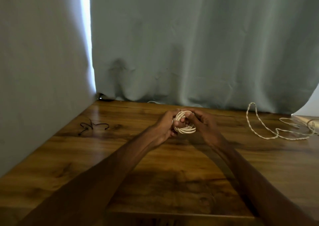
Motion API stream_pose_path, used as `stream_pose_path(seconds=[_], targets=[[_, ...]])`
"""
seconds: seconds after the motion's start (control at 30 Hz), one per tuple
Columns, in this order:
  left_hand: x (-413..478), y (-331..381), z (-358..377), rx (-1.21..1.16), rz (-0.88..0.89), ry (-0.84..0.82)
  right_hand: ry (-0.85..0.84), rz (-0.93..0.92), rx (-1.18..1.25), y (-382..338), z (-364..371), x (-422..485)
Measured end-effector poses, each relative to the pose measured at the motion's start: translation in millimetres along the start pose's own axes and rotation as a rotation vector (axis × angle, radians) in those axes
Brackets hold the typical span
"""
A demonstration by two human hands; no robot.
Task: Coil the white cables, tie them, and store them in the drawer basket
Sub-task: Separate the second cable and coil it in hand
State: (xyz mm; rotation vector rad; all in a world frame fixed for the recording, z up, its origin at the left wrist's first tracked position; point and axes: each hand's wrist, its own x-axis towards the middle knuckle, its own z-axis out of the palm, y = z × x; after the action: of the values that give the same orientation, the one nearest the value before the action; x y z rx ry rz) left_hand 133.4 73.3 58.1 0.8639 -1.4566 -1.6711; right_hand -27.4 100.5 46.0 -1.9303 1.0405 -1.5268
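A small coil of white cable (187, 130) sits between both hands above the wooden table (120, 156). My left hand (164, 127) grips the coil's left side, fingers curled round its loops. Its right side is held by my right hand (205, 125), thumb and fingers wrapped over the top. A second white cable (264, 132), twisted and loose, lies uncoiled on the table at the right. No drawer basket is in view.
A thin black cord (91, 126) lies on the table at the left, near a grey wall. A pale curtain (189, 53) hangs behind the table's far edge. More loose white cable loops (296, 124) trail to the right edge.
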Motion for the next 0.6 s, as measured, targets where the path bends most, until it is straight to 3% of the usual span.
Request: stream_pose_path(seconds=[0.2,0.3,0.37,0.5,0.6], targets=[[-17,2,-36,0.058,0.080,0.152,0.015,-0.059,-0.131,-10,42,16],[-28,8,-58,0.091,0.149,0.272,-0.057,-0.029,-0.112,-15,64,30],[-32,11,-74,0.116,0.218,0.360,-0.067,0.049,0.003,-21,80,42],[-33,22,-110,0.087,0.259,0.486,0.067,0.327,0.230,-19,112,68],[-30,32,-137,0.050,0.283,0.551,0.003,0.304,0.083,-3,139,68]])
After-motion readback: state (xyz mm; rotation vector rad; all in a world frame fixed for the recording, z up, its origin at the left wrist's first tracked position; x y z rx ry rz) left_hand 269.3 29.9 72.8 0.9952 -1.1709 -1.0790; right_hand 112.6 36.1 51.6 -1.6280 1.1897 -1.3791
